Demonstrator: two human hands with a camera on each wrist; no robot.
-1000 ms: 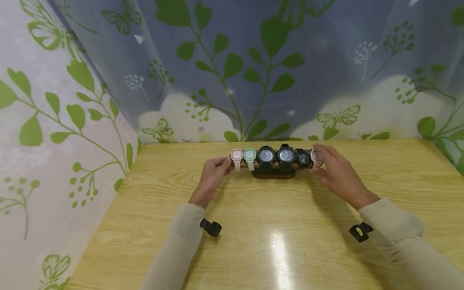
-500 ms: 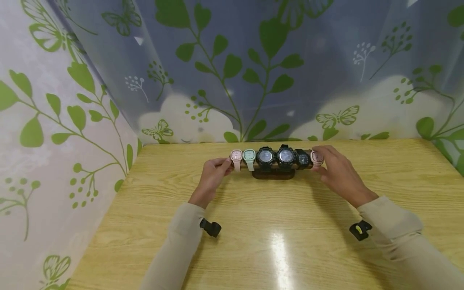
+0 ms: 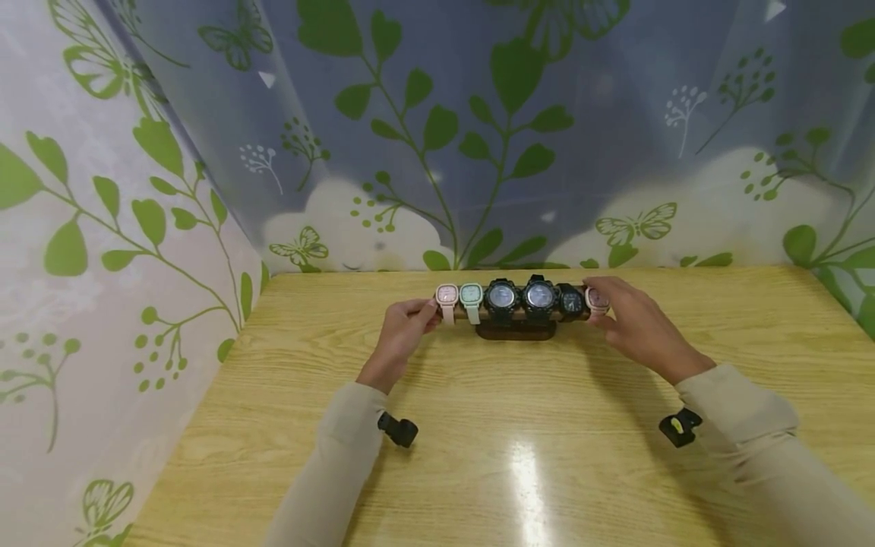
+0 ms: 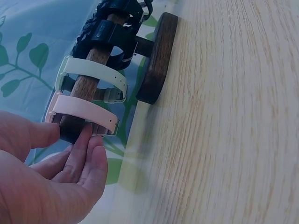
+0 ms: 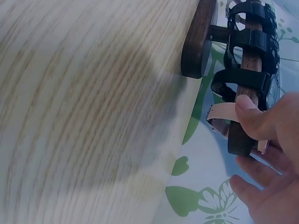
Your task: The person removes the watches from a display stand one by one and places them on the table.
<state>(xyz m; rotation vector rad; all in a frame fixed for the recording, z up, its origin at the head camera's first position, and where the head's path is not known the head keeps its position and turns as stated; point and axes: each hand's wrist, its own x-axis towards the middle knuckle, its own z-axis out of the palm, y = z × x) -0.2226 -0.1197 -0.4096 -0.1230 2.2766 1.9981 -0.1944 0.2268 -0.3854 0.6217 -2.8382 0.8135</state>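
Note:
A dark wooden watch stand [image 3: 516, 331] holds a row of wristwatches on its horizontal bar. From the left come a pink watch [image 3: 446, 295], a mint watch [image 3: 471, 295], several black watches [image 3: 539, 295] and another pink watch [image 3: 598, 298]. My left hand [image 3: 399, 342] pinches the bar's left end; in the left wrist view its thumb touches the dark tip [image 4: 72, 129] beside the pink strap. At the other end, my right hand [image 3: 642, 330] holds the right pink watch, thumb by its strap [image 5: 222, 111] and fingers partly hidden behind the bar.
The stand is near the back edge of a light wood-grain table [image 3: 465, 425]. Behind it hangs a leaf-and-butterfly curtain [image 3: 383, 137], with a similar patterned surface [image 3: 82, 304] along the left. Black wrist cameras [image 3: 399, 431] are worn at both sleeves.
The view has shifted very slightly. Both hands stay at the two ends of the bar, and the right pink watch seems turned a little.

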